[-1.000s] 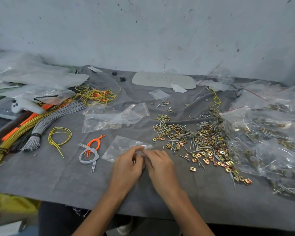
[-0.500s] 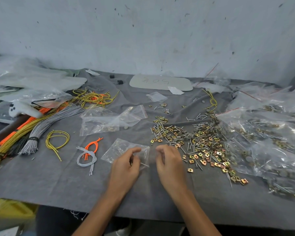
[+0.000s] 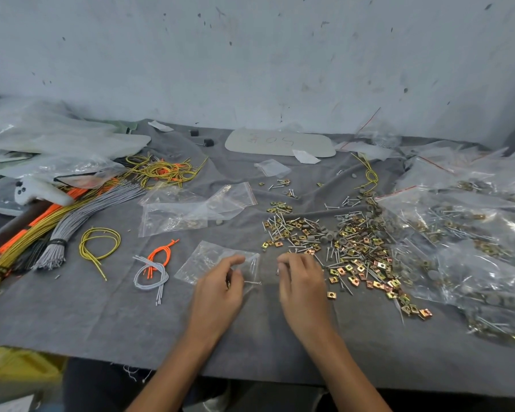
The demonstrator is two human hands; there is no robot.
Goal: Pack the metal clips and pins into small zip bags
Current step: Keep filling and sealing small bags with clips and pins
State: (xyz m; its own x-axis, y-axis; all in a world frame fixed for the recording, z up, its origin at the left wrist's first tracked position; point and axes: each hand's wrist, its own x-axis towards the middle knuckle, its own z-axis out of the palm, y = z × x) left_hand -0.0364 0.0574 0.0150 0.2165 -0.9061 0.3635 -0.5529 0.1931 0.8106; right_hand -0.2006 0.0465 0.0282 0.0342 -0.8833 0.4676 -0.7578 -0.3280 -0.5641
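A heap of gold metal clips and silver pins (image 3: pixel 348 245) lies spread on the grey cloth (image 3: pixel 101 316) right of centre. A small clear zip bag (image 3: pixel 208 258) lies flat just left of the heap. My left hand (image 3: pixel 220 288) rests over the bag's near edge and grips a few pins (image 3: pixel 252 282), one sticking out to the right. My right hand (image 3: pixel 302 282) hovers at the heap's near left edge with its fingers bent down; whatever is under its fingertips is hidden.
More zip bags (image 3: pixel 191 209) lie behind the small one. Large clear bags of hardware (image 3: pixel 464 233) fill the right side. Bundles of grey, yellow and orange cords (image 3: pixel 72 215) lie at the left, with loose cord loops (image 3: pixel 152 272) near my left hand. A white controller (image 3: pixel 39 191) sits far left.
My hands were together over the bag a second ago. They have separated: the right hand moved right toward the heap, while the left stayed at the bag with the pins.
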